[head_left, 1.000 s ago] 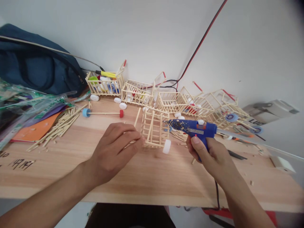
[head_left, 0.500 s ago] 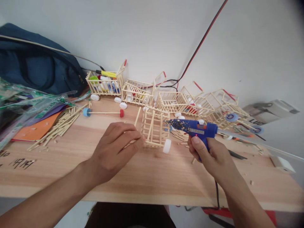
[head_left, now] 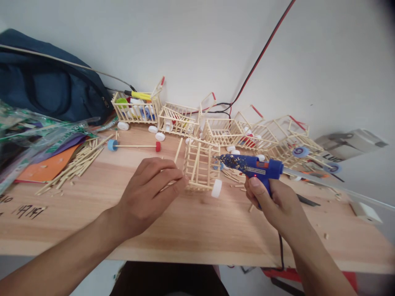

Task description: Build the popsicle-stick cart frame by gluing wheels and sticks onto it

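Observation:
In the head view, my left hand (head_left: 151, 189) is closed, its fingertips at the near left corner of a small cart (head_left: 202, 164) built from thin wooden sticks. The hand covers that corner. A white wheel (head_left: 216, 188) shows at the cart's near right corner. Just beyond my left fingers, a wooden stick (head_left: 178, 150) stands at a slant; its lower end is hidden. My right hand (head_left: 271, 197) is wrapped round the handle of a blue hot glue gun (head_left: 256, 165) with a red light on. Its nozzle points left, at the cart's right side.
Several finished stick carts (head_left: 179, 119) line the wall. An axle with blue and red caps (head_left: 135, 146) lies left of the cart. Farther left are loose sticks (head_left: 80, 162), orange paper (head_left: 49, 166), plastic wrappers and a dark blue bag (head_left: 52, 82). The gun's cord (head_left: 281, 250) hangs over the front edge.

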Tool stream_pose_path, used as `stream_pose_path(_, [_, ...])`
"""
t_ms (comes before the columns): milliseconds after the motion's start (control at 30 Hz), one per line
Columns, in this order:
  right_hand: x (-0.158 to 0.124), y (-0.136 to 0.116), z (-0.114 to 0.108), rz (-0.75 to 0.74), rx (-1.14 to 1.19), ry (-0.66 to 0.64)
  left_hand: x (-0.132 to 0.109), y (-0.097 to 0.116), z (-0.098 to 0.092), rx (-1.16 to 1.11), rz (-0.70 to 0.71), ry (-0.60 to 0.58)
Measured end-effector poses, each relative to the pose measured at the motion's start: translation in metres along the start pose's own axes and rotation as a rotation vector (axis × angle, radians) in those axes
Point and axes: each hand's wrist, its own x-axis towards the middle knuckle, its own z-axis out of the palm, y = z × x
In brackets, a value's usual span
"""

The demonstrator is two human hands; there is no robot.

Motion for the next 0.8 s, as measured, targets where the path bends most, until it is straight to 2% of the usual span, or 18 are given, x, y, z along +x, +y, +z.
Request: stream_pose_path(800, [-0.0011, 0.0038, 0.0005, -0.055, -0.077, 0.067, -0.0005, -0.0009, -0.0006, 0.014, 0.001, -0.02])
